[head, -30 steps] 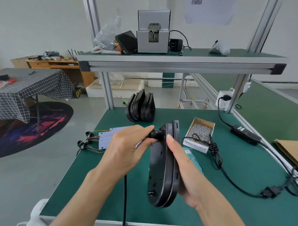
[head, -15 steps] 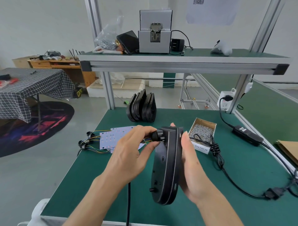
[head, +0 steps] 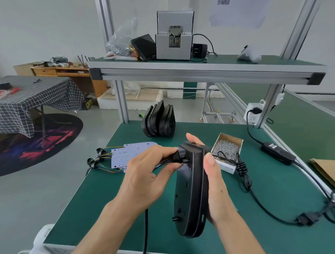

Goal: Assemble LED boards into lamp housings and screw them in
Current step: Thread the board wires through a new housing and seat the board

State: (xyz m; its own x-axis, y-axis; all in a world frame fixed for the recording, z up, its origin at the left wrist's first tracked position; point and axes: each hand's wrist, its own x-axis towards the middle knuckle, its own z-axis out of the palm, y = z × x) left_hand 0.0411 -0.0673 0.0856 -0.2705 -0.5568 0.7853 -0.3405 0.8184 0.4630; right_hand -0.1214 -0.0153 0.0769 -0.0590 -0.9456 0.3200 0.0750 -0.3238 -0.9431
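Holding the black lamp housing (head: 190, 190) on edge above the green bench (head: 108, 190), you are gripping it from its right side with your right hand (head: 215, 186), thumb on the rim facing you and fingertips showing over its top end. Your left hand (head: 145, 177) is pinching the black cable connector (head: 178, 156) at the housing's upper left face, with coloured wires trailing out from under your fingers. The housing is looking like a flat, rounded, matt black shell, with small holes and a stubby peg on its left face.

Just right of the housing, a small cardboard box (head: 227, 151) is sitting open and holding a heap of small silver screws (head: 226, 148); its white label is showing only "BALANCER", the rest being hidden. A bundled black cord (head: 241, 168) is lying across the box's near corner and running right towards an inline adapter (head: 277, 153), whose label is too small to read.

Left of the housing, white LED boards (head: 130, 152) are lying flat with wired black grommets at their left edge. Beyond the housing, a row of more black housings (head: 159, 121) is standing on edge. Above them on the shelf (head: 199, 72), a grey screw feeder (head: 175, 35) is standing beside a clear bag (head: 119, 45) of metal parts. A sheet with a QR code (head: 223, 2) is hanging on the wall.
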